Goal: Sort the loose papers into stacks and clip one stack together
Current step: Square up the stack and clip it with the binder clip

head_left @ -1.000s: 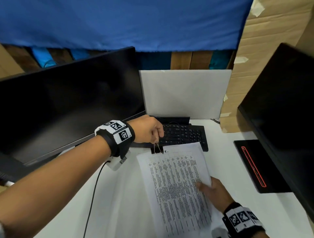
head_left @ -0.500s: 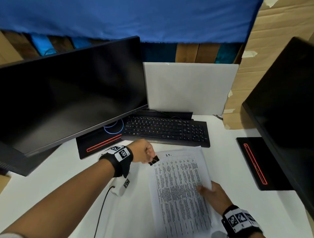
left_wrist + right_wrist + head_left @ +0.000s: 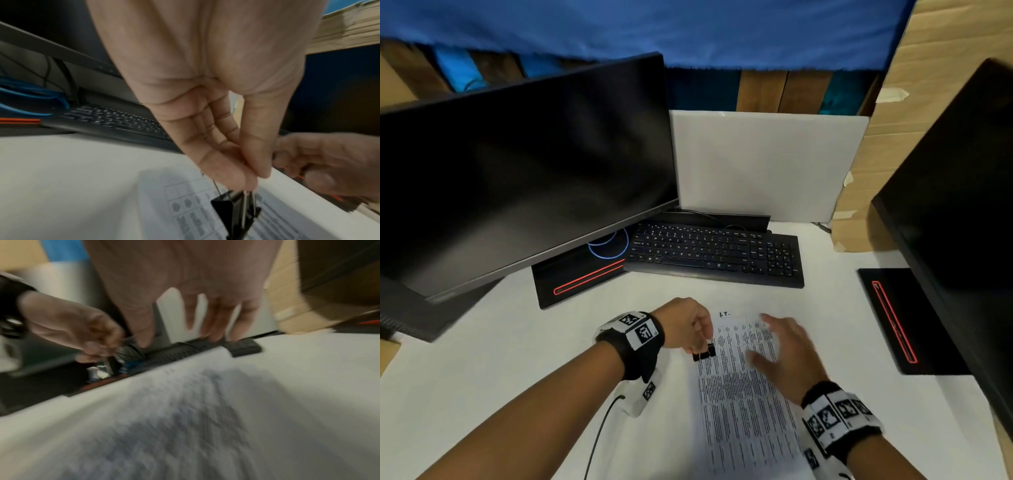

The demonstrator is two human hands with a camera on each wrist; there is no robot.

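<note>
Papers (image 3: 739, 411), a stack of printed sheets, lie flat on the white desk (image 3: 500, 377) at the near edge of the head view, running from 6 o'clock up toward the middle. Over their upper right part, at about 4 o'clock from centre, the right hand (image 3: 787, 356) hovers with fingers straight and spread, gripping nothing; motion blur hides whether it touches the sheets. Just left of it, the left hand (image 3: 688, 325) pinches the wire handles of a black binder clip (image 3: 704, 353) between thumb and curled fingers. In the left wrist view the clip (image 3: 236, 214) hangs below the fingertips (image 3: 234, 175) above the top left of the printed page, and whether it bites the paper cannot be told. Farther back at 12 o'clock sits a black keyboard (image 3: 717, 253), with a dark monitor (image 3: 524, 171) at 10 o'clock, a second monitor (image 3: 962, 205) at 2 o'clock, and a white board (image 3: 767, 164) standing behind the keyboard.
</note>
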